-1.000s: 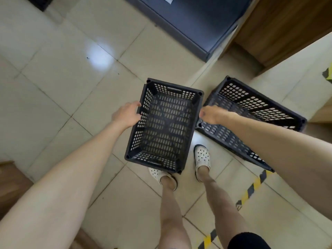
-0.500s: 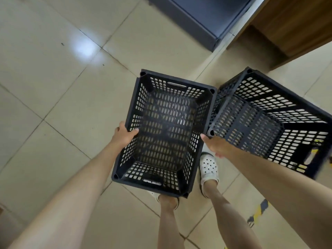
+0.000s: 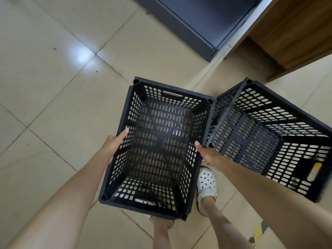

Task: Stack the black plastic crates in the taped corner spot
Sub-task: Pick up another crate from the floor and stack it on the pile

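I hold a black perforated plastic crate [image 3: 158, 141] upright and open side up in front of me, above my feet. My left hand [image 3: 115, 146] grips its left wall, thumb over the rim. My right hand [image 3: 208, 155] grips its right rim, just where a second black crate [image 3: 260, 137] touches it. That second crate is tilted with its open side facing me, and it looks raised off the floor. The fingers of my right hand are hidden, so I cannot tell whether they hold the second crate too.
Yellow-and-black floor tape [image 3: 258, 234] shows at the lower right, and some shows through the second crate's wall. A dark metal cabinet [image 3: 197, 24] and wooden furniture [image 3: 296, 33] stand ahead on the right. Beige tiled floor [image 3: 53, 87] stretches left. My white shoe [image 3: 206, 184] is below the right hand.
Both crates have come up closer to me. The second crate has gone from lying on the floor to tilted against the held crate. My hands have slid toward the near end of the held crate.
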